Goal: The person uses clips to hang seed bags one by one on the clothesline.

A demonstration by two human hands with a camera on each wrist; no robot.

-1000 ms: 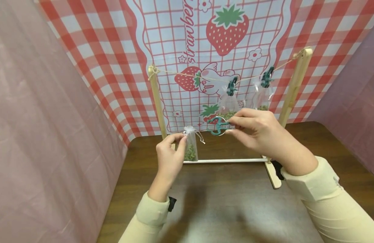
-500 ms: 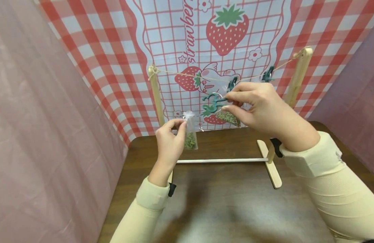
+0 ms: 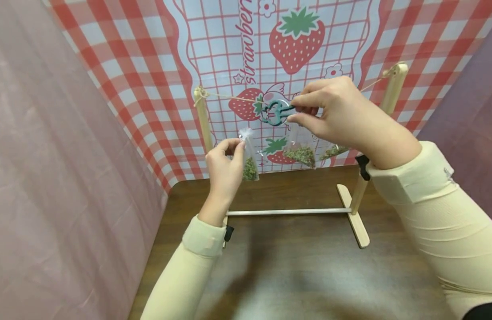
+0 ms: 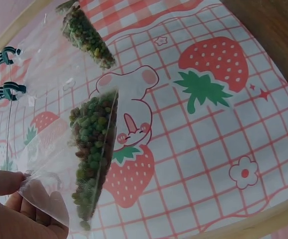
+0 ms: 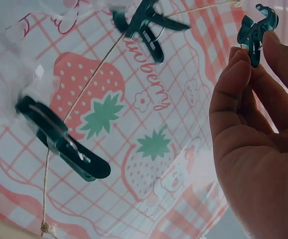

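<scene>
My left hand pinches the gathered top of a small sheer drawstring bag, which hangs with green dried bits at its bottom. The left wrist view shows those bits up close. Between thumb and fingers, my right hand holds a teal clothespin by its handles. Its jaws point left and overlap the string in the head view. Two dark green clothespins sit on the line. Below them hang two similar bags, partly hidden by my right hand in the head view.
The string runs between a left wooden post and a right wooden post. A white crossbar joins the stand low over the brown table. Behind hangs a strawberry-print cloth; a pink curtain borders the left.
Both hands have risen, carrying the bag and the teal clothespin up toward the string. The right hand has also shifted slightly left and now covers the clothespins on the line in the head view.
</scene>
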